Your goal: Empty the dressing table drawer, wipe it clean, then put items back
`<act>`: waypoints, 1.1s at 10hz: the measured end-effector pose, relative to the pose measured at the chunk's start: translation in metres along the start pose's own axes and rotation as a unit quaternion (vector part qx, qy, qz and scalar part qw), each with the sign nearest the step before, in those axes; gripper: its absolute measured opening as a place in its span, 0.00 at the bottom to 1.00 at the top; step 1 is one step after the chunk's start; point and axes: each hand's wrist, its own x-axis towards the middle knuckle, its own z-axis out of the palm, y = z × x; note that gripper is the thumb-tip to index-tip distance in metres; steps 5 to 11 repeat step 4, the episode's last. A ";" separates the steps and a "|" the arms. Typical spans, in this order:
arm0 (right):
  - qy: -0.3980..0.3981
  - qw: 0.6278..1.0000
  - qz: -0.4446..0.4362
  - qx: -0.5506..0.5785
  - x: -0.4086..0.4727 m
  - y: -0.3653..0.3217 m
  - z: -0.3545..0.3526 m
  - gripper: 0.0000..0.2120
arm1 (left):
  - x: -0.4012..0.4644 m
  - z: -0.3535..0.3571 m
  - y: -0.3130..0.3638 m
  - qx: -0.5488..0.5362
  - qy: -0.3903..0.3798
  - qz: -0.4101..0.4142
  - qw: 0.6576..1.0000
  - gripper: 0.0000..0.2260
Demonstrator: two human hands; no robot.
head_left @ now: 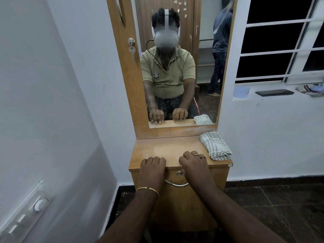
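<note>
Head view, only cam: both hands rest side by side on the front edge of the dressing table top (157,148). Left hand (152,163) and right hand (192,160) lie knuckles up, fingers curled down onto the wood w/ nothing held; no pinch, no grasp on anything. Below them the drawer (177,179) looks fully closed, its curved metal handle (177,184) and small lock (179,173) between the wrists, untouched. Folded checked cloth (214,146) sits on the top at the right rear corner, near the right hand but apart from it. Mirror (180,58) behind shows the same pose. Progress, judging by this: basically at the start. Drawer not opened, contents not visible, nothing taken out, no wiping yet. Left to do: open, empty, wipe w/ cloth, refill.
</note>
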 end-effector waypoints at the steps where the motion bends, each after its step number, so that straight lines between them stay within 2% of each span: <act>1: -0.002 1.000 0.014 0.000 -0.004 -0.002 0.000 0.18 | -0.001 -0.003 0.001 0.000 -0.014 0.002 1.000 0.07; 2: -0.013 1.000 0.021 -0.005 -0.010 -0.005 -0.003 0.15 | -0.002 -0.010 0.004 -0.016 -0.038 -0.006 0.999 0.06; 3: -0.030 1.000 0.003 0.003 -0.014 -0.007 -0.020 0.13 | -0.002 -0.026 0.002 -0.052 -0.094 -0.019 0.994 0.08; 4: -0.036 0.999 -0.003 -0.015 -0.017 -0.006 -0.031 0.17 | -0.001 -0.044 -0.002 -0.034 -0.137 0.004 0.990 0.14; 11: -0.036 0.999 -0.003 -0.015 -0.017 -0.006 -0.031 0.17 | -0.001 -0.044 -0.002 -0.034 -0.137 0.004 0.990 0.14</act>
